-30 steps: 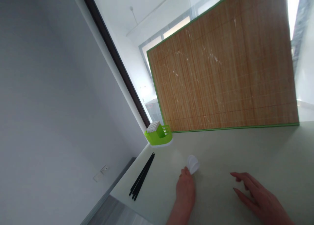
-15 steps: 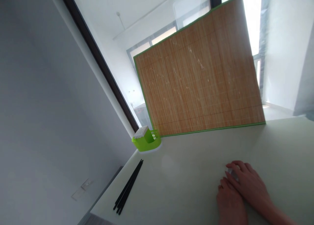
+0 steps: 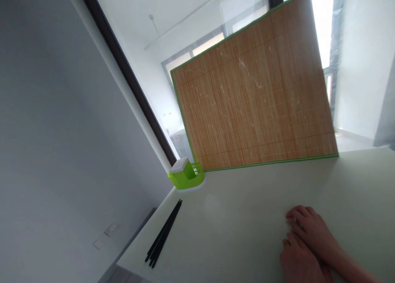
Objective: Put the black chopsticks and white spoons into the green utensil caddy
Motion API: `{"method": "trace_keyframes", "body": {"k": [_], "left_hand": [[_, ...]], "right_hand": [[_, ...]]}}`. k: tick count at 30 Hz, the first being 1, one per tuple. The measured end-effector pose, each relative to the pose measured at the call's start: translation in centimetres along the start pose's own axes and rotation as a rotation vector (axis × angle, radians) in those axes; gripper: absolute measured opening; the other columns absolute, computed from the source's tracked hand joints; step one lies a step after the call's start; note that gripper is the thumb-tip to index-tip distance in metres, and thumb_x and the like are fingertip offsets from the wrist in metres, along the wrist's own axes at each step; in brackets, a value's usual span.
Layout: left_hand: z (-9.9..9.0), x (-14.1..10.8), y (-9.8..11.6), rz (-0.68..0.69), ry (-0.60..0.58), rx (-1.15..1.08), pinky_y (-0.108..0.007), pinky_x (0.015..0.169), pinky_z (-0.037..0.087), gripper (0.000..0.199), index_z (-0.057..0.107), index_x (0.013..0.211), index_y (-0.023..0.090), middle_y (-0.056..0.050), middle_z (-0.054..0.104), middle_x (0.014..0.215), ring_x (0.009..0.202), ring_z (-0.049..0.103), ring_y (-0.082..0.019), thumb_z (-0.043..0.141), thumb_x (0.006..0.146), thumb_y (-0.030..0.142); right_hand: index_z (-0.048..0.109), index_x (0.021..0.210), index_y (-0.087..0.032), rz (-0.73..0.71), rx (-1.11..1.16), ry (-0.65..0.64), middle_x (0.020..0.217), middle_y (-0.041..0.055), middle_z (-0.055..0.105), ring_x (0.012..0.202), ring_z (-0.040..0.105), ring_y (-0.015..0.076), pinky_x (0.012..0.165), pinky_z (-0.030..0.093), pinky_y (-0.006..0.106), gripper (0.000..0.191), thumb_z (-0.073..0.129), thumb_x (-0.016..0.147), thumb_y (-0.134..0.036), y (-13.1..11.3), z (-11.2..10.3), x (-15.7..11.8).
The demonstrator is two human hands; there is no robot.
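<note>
Two bare hands meet at the near right of a pale tabletop [image 3: 240, 221], pressed close together low over the surface. The right hand [image 3: 312, 230] lies on the far side, its fingers bent and drawn in toward the thumb; the left hand [image 3: 298, 260] sits nearer, its fingers curled against it. A small pale patch [image 3: 296, 221] shows between the right hand's thumb and fingers, and whether it is a gripped object or bare table cannot be told. Nor can it be told whether the left hand has hold of anything, its palm and most of its fingers being out of sight.

Work this close probably goes best with light, even fingertip pressure, one hand steadying while the other adjusts, and knuckles tipped aside so the wearer can see the contact. Squeezing hard could crease or skid anything light and thin.

Well to the left lie black sticks [image 3: 166, 234], bunched lengthwise; beyond them stands a green basket [image 3: 188, 180], beside a bamboo mat [image 3: 256, 93] upright at the far edge.
</note>
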State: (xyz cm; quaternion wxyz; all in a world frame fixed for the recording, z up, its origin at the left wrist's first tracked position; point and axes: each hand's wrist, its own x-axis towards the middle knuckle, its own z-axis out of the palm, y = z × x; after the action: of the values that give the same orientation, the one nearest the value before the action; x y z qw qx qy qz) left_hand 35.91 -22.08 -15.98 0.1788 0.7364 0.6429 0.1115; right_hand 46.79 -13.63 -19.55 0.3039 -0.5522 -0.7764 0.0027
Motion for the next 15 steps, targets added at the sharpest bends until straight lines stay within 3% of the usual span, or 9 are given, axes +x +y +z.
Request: {"method": "trace_keyframes", "body": {"k": [4,7,11,15], "left_hand": [[-2.3,-0.8,-1.0,0.046,-0.014,-0.010,-0.050,0.088,0.041,0.066,0.046,0.130,0.017,-0.021,0.050,0.119,0.108,0.045,-0.034,0.056,0.076,0.054],[-3.3,-1.1,-3.8,0.104,0.048,-0.002,-0.046,0.092,0.041,0.070,0.040,0.136,0.021,-0.017,0.049,0.126,0.112,0.043,-0.033,0.048,0.079,0.061],[-5.5,-1.4,-9.9,0.046,0.217,0.098,-0.040,0.098,0.039,0.058,0.040,0.137,0.025,-0.011,0.044,0.135,0.120,0.039,-0.030,0.039,0.087,0.053],[-9.8,-1.7,-17.3,-0.105,0.440,0.279,-0.035,0.100,0.038,0.049,0.044,0.134,0.020,-0.009,0.045,0.134,0.122,0.038,-0.026,0.032,0.092,0.042]], "right_hand": [[0.066,0.093,-0.028,-0.006,-0.021,0.013,0.098,0.0040,0.065,0.091,0.057,0.0237,0.076,0.044,0.037,0.023,0.046,0.086,-0.036,-0.2,-0.3,-0.1],[0.064,0.103,-0.029,-0.010,-0.039,0.026,0.104,0.0043,0.064,0.095,0.057,0.0248,0.077,0.044,0.038,0.027,0.048,0.084,-0.037,-0.3,-0.3,-0.2],[0.061,0.113,-0.028,-0.021,-0.037,0.016,0.111,0.0056,0.063,0.102,0.057,0.0254,0.082,0.043,0.039,0.033,0.047,0.086,-0.039,-0.5,-0.4,-0.4],[0.057,0.118,-0.026,-0.012,-0.063,0.029,0.115,0.0066,0.062,0.105,0.056,0.0261,0.086,0.041,0.041,0.038,0.045,0.087,-0.044,-0.6,-0.6,-0.4]]}}
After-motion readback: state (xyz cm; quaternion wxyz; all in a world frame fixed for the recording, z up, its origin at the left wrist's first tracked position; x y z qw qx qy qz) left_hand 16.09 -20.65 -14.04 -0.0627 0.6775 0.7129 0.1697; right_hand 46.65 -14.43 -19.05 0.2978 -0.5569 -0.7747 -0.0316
